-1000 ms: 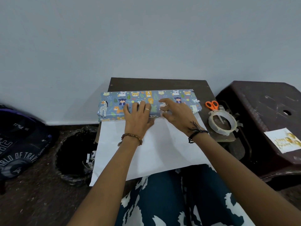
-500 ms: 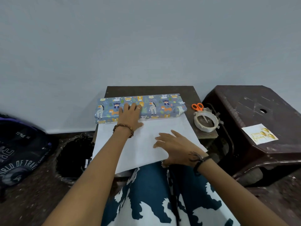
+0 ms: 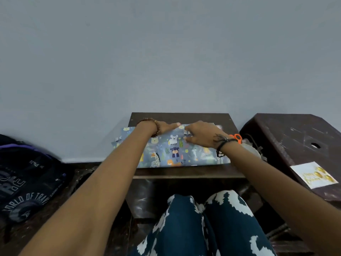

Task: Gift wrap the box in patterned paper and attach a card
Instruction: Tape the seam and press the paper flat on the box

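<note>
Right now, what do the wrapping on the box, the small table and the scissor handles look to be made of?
Wrapping: thin paper, printed with cartoon animals on blue, creased sharply at the near edge. Small table: dark brown, likely wood or laminate board; flat slab edge, dull sheen. Scissor handles: bright orange, probably moulded plastic; mostly hidden behind the right wrist.

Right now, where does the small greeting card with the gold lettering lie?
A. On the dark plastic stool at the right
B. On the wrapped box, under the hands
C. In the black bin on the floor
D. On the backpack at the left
A: the greeting card lies flat on the dark plastic stool at the right, apart from the wrapped box on the small table.
</note>
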Demonstrator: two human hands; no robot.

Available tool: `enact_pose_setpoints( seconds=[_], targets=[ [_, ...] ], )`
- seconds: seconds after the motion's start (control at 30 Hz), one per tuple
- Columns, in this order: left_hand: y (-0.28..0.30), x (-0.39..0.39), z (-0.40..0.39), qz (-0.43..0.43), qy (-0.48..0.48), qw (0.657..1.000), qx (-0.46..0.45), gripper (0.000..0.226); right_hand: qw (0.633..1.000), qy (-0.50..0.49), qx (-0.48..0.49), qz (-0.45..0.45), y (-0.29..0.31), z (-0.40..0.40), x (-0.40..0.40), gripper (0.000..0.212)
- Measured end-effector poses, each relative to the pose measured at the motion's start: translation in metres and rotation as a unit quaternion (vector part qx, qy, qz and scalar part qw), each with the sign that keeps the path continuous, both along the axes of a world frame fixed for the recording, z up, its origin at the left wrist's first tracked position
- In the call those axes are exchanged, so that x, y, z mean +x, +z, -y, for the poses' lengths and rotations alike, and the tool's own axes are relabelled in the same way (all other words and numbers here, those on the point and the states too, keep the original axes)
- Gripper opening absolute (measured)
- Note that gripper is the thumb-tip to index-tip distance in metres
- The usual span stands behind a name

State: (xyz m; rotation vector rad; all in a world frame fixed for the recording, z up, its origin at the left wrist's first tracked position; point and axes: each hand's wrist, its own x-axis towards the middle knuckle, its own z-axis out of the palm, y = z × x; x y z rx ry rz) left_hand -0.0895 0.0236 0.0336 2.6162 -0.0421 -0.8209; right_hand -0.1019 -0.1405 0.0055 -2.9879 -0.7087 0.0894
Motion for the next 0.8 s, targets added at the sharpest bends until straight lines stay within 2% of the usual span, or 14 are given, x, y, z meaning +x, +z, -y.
enact_pose_setpoints(
  seconds=[0.1,0.2,0.3,0.37,0.5,0.57,0.63,0.73,0.8],
  targets=[
    [-0.003,0.009,0.002,0.13,-0.032,0.989,0.065,0.074,0.997,0.007,-0.01,-0.072,0.0,-0.006,0.038,0.041],
    [-0.023,0.023,-0.005,0.324,-0.088,0.933,0.128,0.048,0.994,0.001,-0.04,-0.098,-0.01,-0.011,0.074,0.04],
    [-0.047,0.006,-0.008,0.442,-0.068,0.892,0.072,0.036,0.99,-0.018,-0.045,-0.129,-0.021,-0.012,0.104,0.036],
    [-0.068,-0.009,-0.008,0.448,-0.013,0.894,-0.007,0.034,0.987,-0.031,-0.027,-0.157,-0.023,-0.011,0.117,0.041],
    [-0.107,-0.036,0.003,0.422,0.138,0.88,-0.168,0.04,0.988,-0.049,0.034,-0.145,-0.026,-0.006,0.129,0.042],
    [-0.121,-0.047,0.014,0.393,0.198,0.877,-0.194,0.053,0.986,-0.061,0.053,-0.143,-0.031,-0.004,0.129,0.043],
    [-0.129,-0.052,0.024,0.349,0.229,0.884,-0.213,0.068,0.983,-0.07,0.088,-0.146,-0.039,-0.004,0.125,0.033],
    [-0.124,-0.045,0.031,0.256,0.26,0.888,-0.28,0.058,0.96,-0.119,0.19,-0.168,-0.049,-0.004,0.108,0.034],
    [-0.117,-0.035,0.028,0.233,0.279,0.893,-0.265,0.057,0.931,-0.164,0.271,-0.182,-0.057,-0.003,0.094,0.018]
  ],
)
